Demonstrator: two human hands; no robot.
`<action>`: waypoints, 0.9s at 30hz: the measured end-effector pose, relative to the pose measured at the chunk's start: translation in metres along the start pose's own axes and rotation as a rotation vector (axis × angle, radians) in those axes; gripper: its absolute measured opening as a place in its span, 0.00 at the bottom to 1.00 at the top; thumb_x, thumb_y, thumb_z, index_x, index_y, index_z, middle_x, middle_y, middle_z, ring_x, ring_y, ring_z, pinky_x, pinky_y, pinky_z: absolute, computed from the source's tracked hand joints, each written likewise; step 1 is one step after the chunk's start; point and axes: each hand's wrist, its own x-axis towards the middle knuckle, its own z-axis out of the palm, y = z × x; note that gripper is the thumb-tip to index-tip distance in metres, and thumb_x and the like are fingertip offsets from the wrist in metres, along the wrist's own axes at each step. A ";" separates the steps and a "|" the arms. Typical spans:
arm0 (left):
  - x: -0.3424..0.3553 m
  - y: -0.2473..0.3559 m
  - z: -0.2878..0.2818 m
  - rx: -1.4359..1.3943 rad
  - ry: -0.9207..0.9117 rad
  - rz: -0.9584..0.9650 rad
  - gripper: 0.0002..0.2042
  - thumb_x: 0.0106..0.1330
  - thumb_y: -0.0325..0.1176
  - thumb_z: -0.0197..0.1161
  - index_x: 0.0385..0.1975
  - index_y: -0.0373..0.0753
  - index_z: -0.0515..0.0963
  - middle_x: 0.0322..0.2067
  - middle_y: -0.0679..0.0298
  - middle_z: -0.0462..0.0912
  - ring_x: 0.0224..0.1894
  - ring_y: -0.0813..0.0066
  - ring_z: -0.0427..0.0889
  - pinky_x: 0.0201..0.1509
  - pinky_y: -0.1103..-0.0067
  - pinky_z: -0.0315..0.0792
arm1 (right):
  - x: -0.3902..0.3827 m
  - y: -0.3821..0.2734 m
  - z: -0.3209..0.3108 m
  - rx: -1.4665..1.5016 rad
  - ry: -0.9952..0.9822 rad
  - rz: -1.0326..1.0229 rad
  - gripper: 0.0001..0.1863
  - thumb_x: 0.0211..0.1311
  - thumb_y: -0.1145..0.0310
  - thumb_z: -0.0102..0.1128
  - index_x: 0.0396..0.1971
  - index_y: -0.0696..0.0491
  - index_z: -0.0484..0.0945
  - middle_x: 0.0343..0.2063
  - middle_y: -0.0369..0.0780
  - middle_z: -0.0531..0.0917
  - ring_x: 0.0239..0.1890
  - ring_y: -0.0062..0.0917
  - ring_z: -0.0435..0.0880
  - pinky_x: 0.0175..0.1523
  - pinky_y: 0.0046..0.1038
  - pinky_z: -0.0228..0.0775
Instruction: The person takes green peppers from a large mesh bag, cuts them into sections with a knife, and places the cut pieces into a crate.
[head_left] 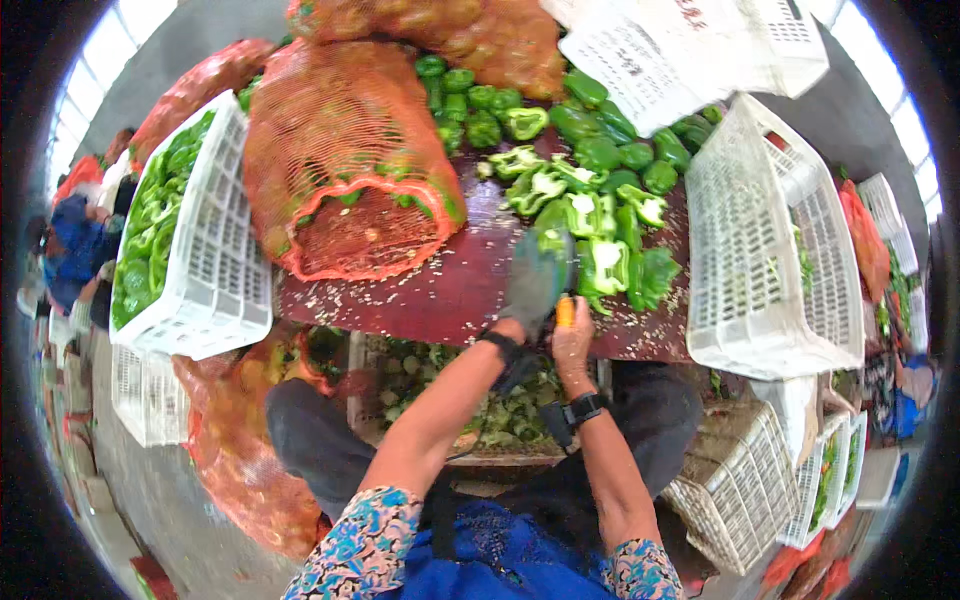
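My left hand (532, 282), in a grey-green glove, is at the middle of the dark red table (430, 300). Its fingers are closed about a green bell pepper (551, 222), partly hidden and slightly blurred. Close beside it my bare right hand (573, 345) grips a knife by its orange-yellow handle (566, 311). The knife's dark blade points away from me, along the pepper and the glove. Cut pepper halves (604, 264) with pale insides lie just right of and beyond my hands. Whole green peppers (597, 153) are heaped farther back.
An orange mesh sack (350, 130) lies with its mouth toward me on the left. Left of it stands a white crate (215, 240) of green peppers; another white crate (770, 250) tilts at the right. Below the table edge a box holds pepper scraps (500, 400). Seeds litter the tabletop.
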 end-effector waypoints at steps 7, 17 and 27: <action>0.011 0.018 -0.011 -0.332 -0.096 -0.262 0.33 0.70 0.48 0.48 0.69 0.34 0.55 0.68 0.38 0.54 0.71 0.38 0.49 0.72 0.60 0.52 | 0.020 0.008 -0.012 0.410 -0.008 0.315 0.07 0.71 0.67 0.45 0.41 0.54 0.70 0.19 0.36 0.74 0.15 0.22 0.73 0.17 0.24 0.65; 0.027 -0.123 -0.194 -0.322 0.246 -0.668 0.23 0.63 0.32 0.51 0.58 0.31 0.67 0.49 0.41 0.75 0.52 0.44 0.74 0.58 0.59 0.67 | 0.011 -0.003 -0.003 0.397 0.028 0.265 0.11 0.73 0.60 0.47 0.39 0.52 0.67 0.15 0.33 0.71 0.10 0.16 0.68 0.12 0.21 0.59; 0.119 -0.127 -0.215 0.377 0.054 -0.158 0.34 0.49 0.44 0.67 0.59 0.38 0.69 0.56 0.45 0.71 0.59 0.45 0.69 0.62 0.60 0.65 | 0.005 -0.008 -0.005 0.326 0.048 0.125 0.10 0.73 0.61 0.45 0.34 0.52 0.67 0.14 0.33 0.71 0.11 0.16 0.68 0.14 0.21 0.60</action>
